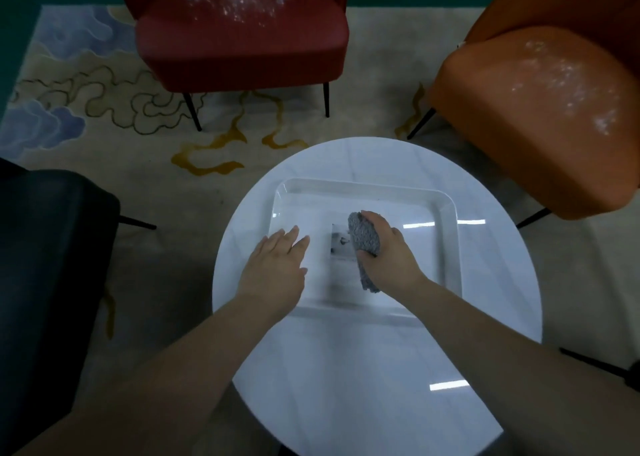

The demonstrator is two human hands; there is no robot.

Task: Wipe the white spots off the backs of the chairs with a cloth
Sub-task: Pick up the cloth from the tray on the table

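The scene is viewed from a single head-worn wide-angle camera, aimed forward and steeply down. The round white table (346, 369) is seen close below, the chairs farther ahead.

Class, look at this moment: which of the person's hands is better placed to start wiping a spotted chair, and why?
The right hand. It already grips the grey cloth over the tray, and the spotted orange chair stands on that side. The left hand is flat and holds nothing.
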